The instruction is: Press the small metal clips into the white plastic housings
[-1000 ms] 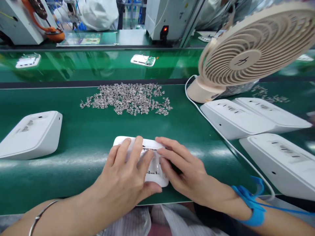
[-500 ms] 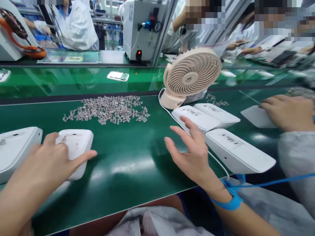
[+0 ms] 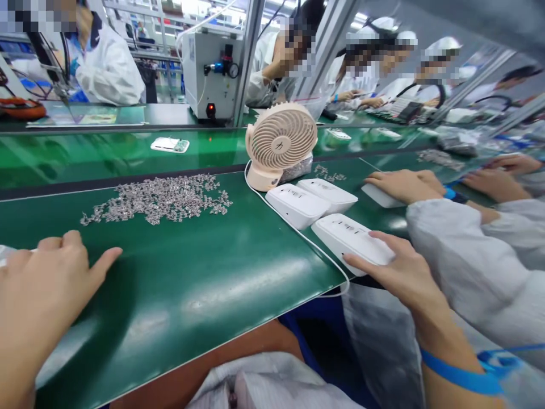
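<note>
Bench [image 3: 183,272]: a green surface is spread across the view, its near edge slanted up toward the right.
Belt [image 3: 106,149]: it is laid behind the bench, parted from it by a dark strip.
Machine [image 3: 213,74]: a pale box is stood beyond the belt, with a gauge and a red light on its front.
Fan [image 3: 276,142]: it is stood upright at the bench's back edge, its face turned toward the near side.
Front housing [image 3: 353,236]: it is laid on the bench at the right, slotted face up, nearest the bench edge.
Rear housings [image 3: 293,203]: two are set side by side between the fan and the front housing.
Right hand [image 3: 395,267]: thumb and forefinger are parted and laid on the near end of the front housing; whether it is firmly gripped cannot be told.
Left hand [image 3: 51,284]: it is held at the left edge of view, thumb spread wide from bent fingers; a white piece [image 3: 3,254] is partly hidden behind it, and contact cannot be told.
Co-worker's hand [image 3: 402,184]: it is rested on a white part [image 3: 381,197] farther right.
Circuit unit [image 3: 169,145]: it is carried on the belt, green board showing.
Cord [image 3: 298,233]: it is run from the fan past the housings.
Metal pieces [image 3: 159,199]: they are heaped loosely left of the fan.
</note>
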Motion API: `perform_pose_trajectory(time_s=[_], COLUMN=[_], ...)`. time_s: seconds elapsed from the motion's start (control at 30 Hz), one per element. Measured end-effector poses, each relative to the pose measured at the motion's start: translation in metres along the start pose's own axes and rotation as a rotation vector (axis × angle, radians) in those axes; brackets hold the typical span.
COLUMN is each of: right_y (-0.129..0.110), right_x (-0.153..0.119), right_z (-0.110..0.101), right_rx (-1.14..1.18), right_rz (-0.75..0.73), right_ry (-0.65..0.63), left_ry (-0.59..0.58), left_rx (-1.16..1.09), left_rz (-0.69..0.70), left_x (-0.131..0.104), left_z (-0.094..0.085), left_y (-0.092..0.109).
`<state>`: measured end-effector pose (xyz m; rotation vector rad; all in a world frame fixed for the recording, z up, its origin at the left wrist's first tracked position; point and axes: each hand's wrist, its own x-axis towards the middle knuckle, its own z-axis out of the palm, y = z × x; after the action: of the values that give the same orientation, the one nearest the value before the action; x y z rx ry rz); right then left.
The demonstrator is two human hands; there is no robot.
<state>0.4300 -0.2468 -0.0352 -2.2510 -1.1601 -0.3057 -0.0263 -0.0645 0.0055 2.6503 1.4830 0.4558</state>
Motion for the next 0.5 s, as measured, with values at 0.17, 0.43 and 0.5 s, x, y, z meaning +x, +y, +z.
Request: perform_pose_trajectory(time_s=[0.17, 0.43, 0.5], right_y=[-0.049, -0.152, -0.170], right_x=[-0.022, -0.070, -0.068], right_z=[-0.018, 0.024, 0.029], right_rx=[0.047, 0.279, 0.347], right_rz=[-0.034, -0.623, -0.720], right_ry=[0.179, -0.164, -0.290], left_ry=[0.085, 0.044, -0.068], left_rx=[0.415, 0.129, 0.094], left_rz=[-0.093, 0.425, 0.458], left_x=[0.008, -0.006, -0.007], left_z=[0.002, 0.040, 0.041], left_y=[0.048, 0.077, 0.080])
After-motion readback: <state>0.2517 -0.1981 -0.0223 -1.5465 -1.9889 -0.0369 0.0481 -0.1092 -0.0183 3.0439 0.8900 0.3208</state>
